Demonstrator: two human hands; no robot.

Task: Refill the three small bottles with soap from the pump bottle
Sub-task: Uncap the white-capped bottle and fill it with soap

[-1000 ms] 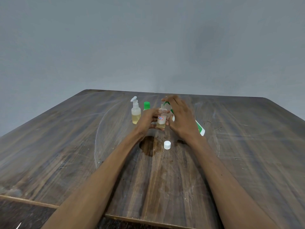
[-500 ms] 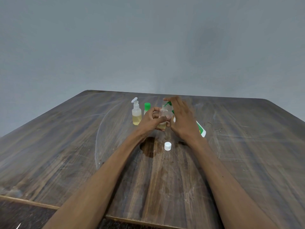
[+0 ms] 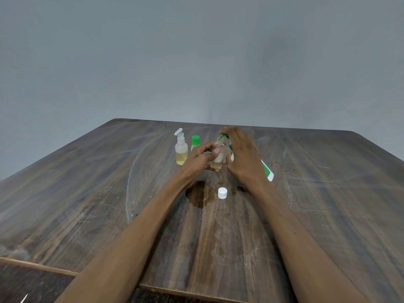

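Observation:
My left hand [image 3: 200, 158] grips a small clear bottle [image 3: 217, 159] with yellowish soap in its bottom, held upright just above the table. My right hand [image 3: 242, 156] holds the tilted white and green pump bottle [image 3: 267, 171], its green nozzle [image 3: 224, 136] at the small bottle's mouth. A small clear bottle with an open flip cap [image 3: 181, 149], partly full of yellow soap, stands to the left. A green-capped small bottle [image 3: 195, 142] stands beside it, half hidden by my left hand. A loose white cap [image 3: 222, 193] lies on the table near my wrists.
The dark wooden table [image 3: 87, 193] has a dark wet stain [image 3: 196, 194] by the white cap. Its front edge runs across the bottom of the view, and a grey wall stands behind.
My left hand has closed further around the small bottle, covering its label. The right hand and pump bottle have barely moved.

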